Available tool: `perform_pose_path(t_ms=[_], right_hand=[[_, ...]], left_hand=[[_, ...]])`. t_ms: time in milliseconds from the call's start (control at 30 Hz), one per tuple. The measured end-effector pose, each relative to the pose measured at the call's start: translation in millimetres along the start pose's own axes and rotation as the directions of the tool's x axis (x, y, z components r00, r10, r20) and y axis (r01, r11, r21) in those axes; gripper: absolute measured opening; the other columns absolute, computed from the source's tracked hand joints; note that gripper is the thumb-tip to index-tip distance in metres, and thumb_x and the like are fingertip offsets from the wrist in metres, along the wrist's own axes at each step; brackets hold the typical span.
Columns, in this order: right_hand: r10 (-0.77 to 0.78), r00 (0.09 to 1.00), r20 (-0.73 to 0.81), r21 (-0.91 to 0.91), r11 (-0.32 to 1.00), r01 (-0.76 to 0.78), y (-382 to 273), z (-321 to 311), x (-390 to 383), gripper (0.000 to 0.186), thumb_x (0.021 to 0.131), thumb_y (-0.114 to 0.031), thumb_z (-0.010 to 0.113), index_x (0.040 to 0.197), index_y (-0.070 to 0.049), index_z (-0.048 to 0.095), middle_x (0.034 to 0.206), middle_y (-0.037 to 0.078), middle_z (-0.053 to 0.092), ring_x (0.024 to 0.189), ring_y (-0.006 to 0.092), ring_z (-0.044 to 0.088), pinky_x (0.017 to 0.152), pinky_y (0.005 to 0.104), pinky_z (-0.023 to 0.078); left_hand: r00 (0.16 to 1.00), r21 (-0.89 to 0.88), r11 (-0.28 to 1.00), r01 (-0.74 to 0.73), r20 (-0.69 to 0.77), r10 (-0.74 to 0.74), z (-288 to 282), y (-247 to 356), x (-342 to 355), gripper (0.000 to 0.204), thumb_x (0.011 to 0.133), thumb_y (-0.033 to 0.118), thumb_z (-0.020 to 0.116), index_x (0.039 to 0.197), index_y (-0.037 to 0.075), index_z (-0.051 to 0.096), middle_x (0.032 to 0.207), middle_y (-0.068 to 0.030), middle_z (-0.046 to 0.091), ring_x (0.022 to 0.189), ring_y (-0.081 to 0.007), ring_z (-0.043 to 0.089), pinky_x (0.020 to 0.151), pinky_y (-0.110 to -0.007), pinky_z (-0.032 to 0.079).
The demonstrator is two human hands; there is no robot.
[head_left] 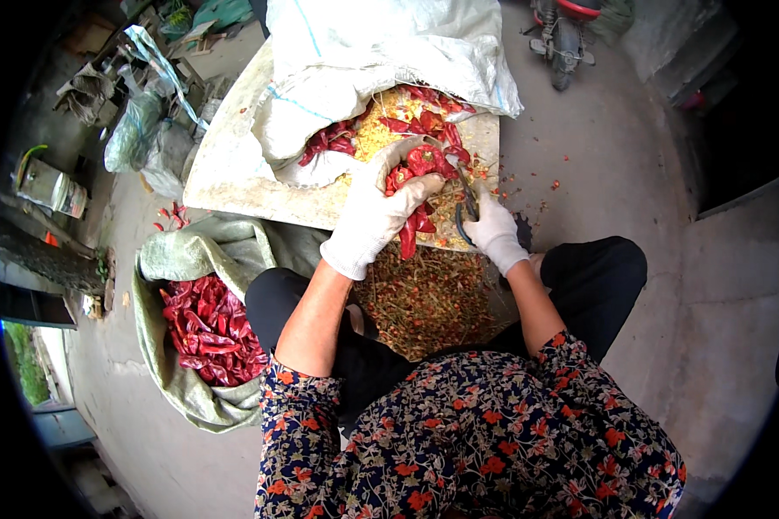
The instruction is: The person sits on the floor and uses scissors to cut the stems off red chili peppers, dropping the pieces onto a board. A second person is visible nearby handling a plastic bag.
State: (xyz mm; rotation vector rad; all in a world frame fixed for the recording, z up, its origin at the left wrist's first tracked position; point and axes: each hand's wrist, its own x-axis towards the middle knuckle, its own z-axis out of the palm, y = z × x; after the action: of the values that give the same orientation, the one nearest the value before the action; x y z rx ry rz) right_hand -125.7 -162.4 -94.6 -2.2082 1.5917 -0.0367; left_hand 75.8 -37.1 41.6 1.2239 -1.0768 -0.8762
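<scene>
My left hand (368, 221), in a white glove, is closed around several dried red chili peppers (425, 162), some hanging down below the fingers. In a matching glove, my right hand (495, 227) grips dark-handled scissors (468, 204), their blades up against the peppers' right side. Both hands are over the near edge of a pale board (234, 190). On that board a white woven sack (389, 43) lies with its mouth toward me, spilling red peppers and yellow seeds (379, 134). Cut stems and scraps (424, 303) are heaped between my legs.
At my left stands a green woven sack (160, 324) filled with dried red peppers (212, 333). A few small peppers (173, 216) lie on the floor beyond it. Farther left are a bucket (56, 190) and plastic bags (134, 130). A wheeled red vehicle (567, 39) is at the far right.
</scene>
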Motion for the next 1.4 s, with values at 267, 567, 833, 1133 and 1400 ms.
perform_pose_path(t_ms=[267,567,833,1133,1400], right_hand=[[-0.179,0.955,-0.237,0.694,0.656,0.295,-4,-55,-46,0.050,0.093,-0.031,0.079,0.132,-0.003,0.066,0.110,0.019,0.074,0.100,0.0195,0.073,0.086,0.0339,0.056],[-0.487,0.694,-0.530,-0.067,0.840,0.538,-45,-126,-95,0.045,0.084,-0.031,0.082,0.127,-0.020,0.073,0.089,0.008,0.062,0.085,0.0295,0.066,0.072,0.0450,0.050],[-0.601,0.659,-0.452,-0.404,0.797,0.449,-47,-144,-100,0.052,0.080,-0.027,0.082,0.130,-0.024,0.072,0.086,0.003,0.058,0.083,0.0243,0.064,0.072,0.0436,0.050],[-0.644,0.657,-0.392,-0.590,0.724,0.357,-59,-131,-103,0.049,0.086,-0.025,0.073,0.135,-0.019,0.068,0.087,0.001,0.060,0.079,0.0204,0.066,0.065,0.0395,0.052],[-0.388,0.819,-0.423,0.539,0.618,0.572,-71,-84,-93,0.038,0.098,-0.022,0.073,0.133,-0.009,0.069,0.085,0.007,0.074,0.059,0.0171,0.067,0.051,0.0325,0.049]], left_hand=[[0.998,-0.207,0.977,-0.042,0.046,0.053,-17,-9,2,0.058,0.098,0.006,0.070,0.149,-0.009,0.047,0.142,-0.0174,0.056,0.114,-0.0219,0.068,0.105,-0.038,0.055],[0.985,-0.037,0.988,-0.152,0.078,0.155,-17,-14,1,0.051,0.095,0.004,0.070,0.144,-0.004,0.056,0.144,-0.0161,0.056,0.129,-0.0267,0.060,0.107,-0.044,0.056],[0.939,0.456,0.823,-0.340,0.116,0.323,-21,-11,6,0.045,0.088,0.012,0.077,0.131,-0.001,0.070,0.116,-0.0166,0.071,0.108,-0.0252,0.069,0.089,-0.037,0.057],[0.975,0.499,0.847,-0.186,-0.011,0.220,-10,-19,1,0.042,0.088,0.010,0.077,0.127,-0.003,0.070,0.111,-0.0165,0.074,0.098,-0.0249,0.072,0.088,-0.033,0.056],[0.974,0.004,0.999,-0.032,-0.222,0.032,0,-11,-1,0.039,0.095,0.007,0.074,0.129,-0.010,0.066,0.114,-0.0140,0.072,0.100,-0.0162,0.068,0.089,-0.030,0.056]])
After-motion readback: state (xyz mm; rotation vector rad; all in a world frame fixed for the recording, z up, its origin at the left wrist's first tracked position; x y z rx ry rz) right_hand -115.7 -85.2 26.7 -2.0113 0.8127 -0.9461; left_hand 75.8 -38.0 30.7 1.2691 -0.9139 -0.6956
